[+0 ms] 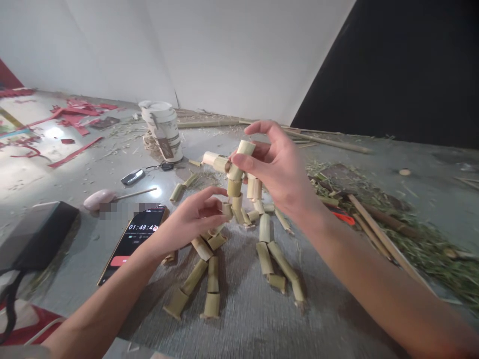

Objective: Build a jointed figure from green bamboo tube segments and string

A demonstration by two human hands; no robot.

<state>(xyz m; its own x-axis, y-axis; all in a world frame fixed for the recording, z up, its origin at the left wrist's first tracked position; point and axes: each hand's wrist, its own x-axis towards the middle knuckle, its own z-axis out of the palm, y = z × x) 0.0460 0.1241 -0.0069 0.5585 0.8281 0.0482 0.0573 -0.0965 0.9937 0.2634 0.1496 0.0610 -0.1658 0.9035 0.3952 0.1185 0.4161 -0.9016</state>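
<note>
A jointed figure of short bamboo tube pieces hangs over the grey floor, its lower segments trailing on the ground in several strands. My right hand pinches the upper pieces near the top, fingers closed round them. My left hand grips a small bamboo segment lower on the same string, thumb and fingers pressed on it. Another strand of segments lies to the right below the hands.
A phone showing a timer lies at the left beside a dark box. A stack of paper cups, a car key, red paper scraps and bamboo sticks with green shavings surround the spot.
</note>
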